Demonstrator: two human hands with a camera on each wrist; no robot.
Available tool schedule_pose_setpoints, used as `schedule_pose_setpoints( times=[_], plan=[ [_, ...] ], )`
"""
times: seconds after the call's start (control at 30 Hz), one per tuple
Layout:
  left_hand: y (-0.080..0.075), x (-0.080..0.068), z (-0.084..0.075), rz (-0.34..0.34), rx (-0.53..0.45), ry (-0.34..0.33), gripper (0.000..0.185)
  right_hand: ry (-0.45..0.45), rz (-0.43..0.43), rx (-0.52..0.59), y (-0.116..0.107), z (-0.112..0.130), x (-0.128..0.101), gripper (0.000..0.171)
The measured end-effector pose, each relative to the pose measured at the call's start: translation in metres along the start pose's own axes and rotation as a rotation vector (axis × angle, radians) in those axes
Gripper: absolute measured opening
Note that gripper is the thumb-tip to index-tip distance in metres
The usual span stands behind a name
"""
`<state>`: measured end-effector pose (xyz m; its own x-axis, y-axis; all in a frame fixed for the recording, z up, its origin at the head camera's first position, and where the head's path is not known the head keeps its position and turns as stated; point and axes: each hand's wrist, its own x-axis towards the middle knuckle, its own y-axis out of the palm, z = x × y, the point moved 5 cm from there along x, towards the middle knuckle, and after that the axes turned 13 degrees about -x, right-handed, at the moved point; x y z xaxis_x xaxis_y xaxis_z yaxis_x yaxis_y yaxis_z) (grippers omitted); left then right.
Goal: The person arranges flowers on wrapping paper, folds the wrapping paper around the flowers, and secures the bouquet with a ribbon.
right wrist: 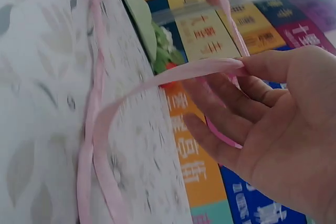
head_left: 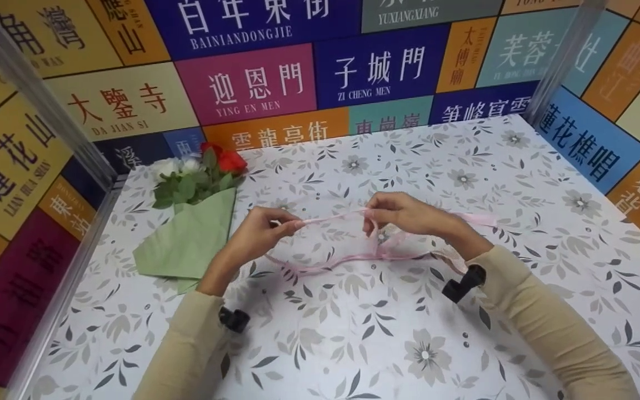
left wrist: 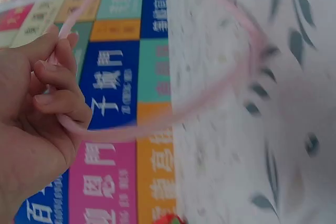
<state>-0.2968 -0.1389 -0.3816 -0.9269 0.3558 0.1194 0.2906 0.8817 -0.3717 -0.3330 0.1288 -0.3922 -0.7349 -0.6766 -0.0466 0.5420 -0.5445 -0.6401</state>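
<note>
A long pink ribbon (head_left: 334,216) runs between the two hands, lifted above the table. The left hand (head_left: 261,230) pinches it between thumb and fingers; in the left wrist view the ribbon (left wrist: 131,132) passes through curled fingers and hangs in a loop. The right hand (head_left: 398,214) pinches another stretch of it; in the right wrist view the ribbon (right wrist: 173,74) is held at the thumb tip, with the other fingers loosely bent. Lower lengths of the ribbon lie on the table in front of the hands, and one end shows beyond the right wrist.
A bouquet wrapped in green paper (head_left: 186,241), with red roses (head_left: 231,161) and white flowers (head_left: 167,166), lies left of the left hand. The table (head_left: 320,344) has a leaf-patterned cover. Colourful sign panels (head_left: 248,83) stand behind it and at both sides.
</note>
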Motion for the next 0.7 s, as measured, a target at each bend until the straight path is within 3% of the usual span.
schedule_pose_setpoints(
  times=[0.1, 0.27, 0.43, 0.7],
  plan=[
    [-0.020, -0.008, 0.018, -0.007, -0.003, -0.048, 0.021, 0.046, -0.058, 0.015, -0.017, -0.017, -0.008, 0.021],
    [-0.051, -0.022, 0.042, -0.024, 0.052, -0.137, 0.025, 0.173, -0.155, -0.107, -0.043, -0.044, -0.024, 0.028],
    [-0.083, -0.040, 0.061, -0.054, 0.092, -0.218, 0.027, 0.265, -0.204, -0.154, -0.066, -0.069, -0.042, 0.032],
    [-0.134, -0.076, 0.080, -0.060, 0.174, -0.253, 0.038, 0.351, -0.303, -0.293, -0.096, -0.101, -0.073, 0.036]
  ],
)
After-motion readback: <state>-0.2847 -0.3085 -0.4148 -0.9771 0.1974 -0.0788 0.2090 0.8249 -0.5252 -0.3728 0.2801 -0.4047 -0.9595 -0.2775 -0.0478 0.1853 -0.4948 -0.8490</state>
